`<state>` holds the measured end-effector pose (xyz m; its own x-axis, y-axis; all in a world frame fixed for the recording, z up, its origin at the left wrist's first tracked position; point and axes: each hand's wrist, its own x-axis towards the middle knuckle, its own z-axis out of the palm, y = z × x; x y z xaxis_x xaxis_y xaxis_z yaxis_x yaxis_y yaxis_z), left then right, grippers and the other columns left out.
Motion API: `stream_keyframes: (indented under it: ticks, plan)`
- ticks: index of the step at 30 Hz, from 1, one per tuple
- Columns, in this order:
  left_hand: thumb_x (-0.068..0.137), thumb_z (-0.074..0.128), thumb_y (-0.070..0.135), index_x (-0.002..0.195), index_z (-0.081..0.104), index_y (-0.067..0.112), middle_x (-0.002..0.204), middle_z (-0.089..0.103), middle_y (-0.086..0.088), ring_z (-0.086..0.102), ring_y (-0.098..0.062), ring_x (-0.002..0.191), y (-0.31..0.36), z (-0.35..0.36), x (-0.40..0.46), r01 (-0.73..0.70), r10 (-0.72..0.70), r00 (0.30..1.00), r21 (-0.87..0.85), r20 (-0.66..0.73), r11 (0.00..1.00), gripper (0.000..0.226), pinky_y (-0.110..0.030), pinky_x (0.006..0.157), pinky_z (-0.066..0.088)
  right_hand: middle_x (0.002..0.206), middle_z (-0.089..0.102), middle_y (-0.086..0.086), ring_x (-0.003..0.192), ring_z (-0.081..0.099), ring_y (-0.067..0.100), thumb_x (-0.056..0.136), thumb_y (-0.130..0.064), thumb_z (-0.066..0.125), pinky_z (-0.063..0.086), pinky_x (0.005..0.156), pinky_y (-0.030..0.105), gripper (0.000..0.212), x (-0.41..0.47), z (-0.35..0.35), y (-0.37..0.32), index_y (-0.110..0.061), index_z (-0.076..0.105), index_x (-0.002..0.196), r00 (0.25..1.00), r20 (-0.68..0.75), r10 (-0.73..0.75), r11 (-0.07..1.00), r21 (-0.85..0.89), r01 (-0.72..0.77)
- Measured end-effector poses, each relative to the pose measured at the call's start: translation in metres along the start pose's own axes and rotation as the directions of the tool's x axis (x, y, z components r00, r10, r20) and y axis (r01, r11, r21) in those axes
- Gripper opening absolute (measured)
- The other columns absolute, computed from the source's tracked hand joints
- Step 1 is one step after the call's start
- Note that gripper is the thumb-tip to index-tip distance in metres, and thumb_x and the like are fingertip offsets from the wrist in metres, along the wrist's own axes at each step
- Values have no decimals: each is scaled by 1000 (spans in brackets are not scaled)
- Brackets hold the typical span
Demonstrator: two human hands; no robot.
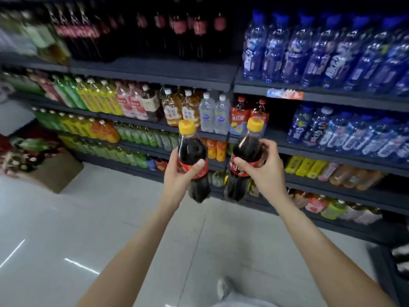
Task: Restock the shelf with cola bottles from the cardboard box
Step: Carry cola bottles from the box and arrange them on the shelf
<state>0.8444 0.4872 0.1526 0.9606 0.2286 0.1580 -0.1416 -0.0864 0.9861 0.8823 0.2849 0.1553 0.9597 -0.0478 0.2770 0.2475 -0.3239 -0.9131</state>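
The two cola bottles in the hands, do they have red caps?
No, the left cola bottle and the right cola bottle both carry yellow caps.

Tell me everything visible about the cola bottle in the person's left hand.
The cola bottle is clear plastic, filled with dark liquid, with a yellow screw cap and a red label band around its middle. It is sealed, held nearly upright in the air in front of the shelves, its base tilted slightly to the right. The left hand grips it at the label, thumb across the front. It stands apart from the second bottle in the right hand.
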Motion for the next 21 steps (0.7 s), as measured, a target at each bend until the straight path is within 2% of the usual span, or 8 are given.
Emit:
stream_keyframes:
  ticks: [3, 5, 7, 9, 12, 17, 19, 21]
  plan:
    - [68, 76, 43, 118, 55, 26, 112, 65, 9, 61, -3, 105, 9, -14, 84, -106, 108, 994, 89, -14, 990, 57, -26, 94, 48, 110, 56, -13, 103, 55, 8, 69, -37, 81, 42, 88, 21, 58, 76, 28, -11, -32, 43, 113, 994, -50, -98, 995, -31, 97]
    - [66, 76, 47, 120, 53, 27, 112, 64, 10, 60, 0, 104, 11, -22, 139, -185, 190, 981, 145, -25, 972, 62, -22, 92, 47, 113, 55, -12, 107, 54, 10, 71, -33, 81, 42, 91, 23, 58, 123, 48, -17, -31, 43, 115, 983, -91, -159, 987, -48, 155]
    - [67, 79, 44, 123, 50, 23, 115, 62, 5, 58, 3, 104, 9, -31, 195, -254, 261, 965, 171, -23, 952, 67, -16, 89, 46, 115, 55, -12, 110, 52, 7, 71, -30, 81, 41, 93, 20, 60, 166, 67, -23, -28, 44, 118, 969, -140, -202, 979, -54, 196]
    - [67, 80, 46, 125, 48, 18, 120, 60, 1, 56, -4, 111, 5, -37, 253, -316, 322, 947, 181, -2, 931, 71, -24, 94, 46, 113, 53, -19, 108, 49, -2, 73, -28, 81, 38, 93, 11, 62, 206, 85, -24, -23, 44, 123, 955, -198, -220, 976, -46, 215]
    - [68, 80, 45, 124, 47, 17, 119, 57, 7, 53, 1, 113, 3, -39, 331, -395, 395, 918, 167, 38, 903, 71, -23, 98, 45, 115, 46, -26, 108, 43, -9, 74, -26, 81, 31, 92, 1, 64, 262, 116, -25, -24, 41, 124, 922, -299, -245, 969, -71, 235]
    - [68, 83, 39, 123, 46, 28, 117, 58, 14, 55, -3, 112, 7, -20, 441, -473, 465, 881, 113, 91, 874, 67, -34, 99, 47, 122, 49, -11, 117, 47, 5, 73, -25, 81, 37, 104, 21, 67, 346, 158, -27, -38, 36, 120, 871, -393, -294, 955, -165, 248]
    - [68, 84, 37, 125, 49, 23, 119, 60, 10, 57, -5, 113, 6, -8, 474, -469, 459, 882, 108, 108, 876, 69, -34, 100, 46, 123, 53, -6, 118, 50, 13, 71, -28, 81, 41, 104, 34, 65, 376, 167, -22, -35, 40, 121, 861, -411, -298, 952, -197, 235]
    - [68, 83, 43, 130, 50, 21, 120, 62, 10, 57, -4, 112, 5, 4, 500, -432, 420, 901, 142, 108, 891, 74, -29, 100, 45, 126, 55, 0, 120, 51, 19, 71, -32, 81, 41, 103, 41, 67, 401, 172, -16, -24, 44, 126, 861, -425, -280, 954, -227, 198]
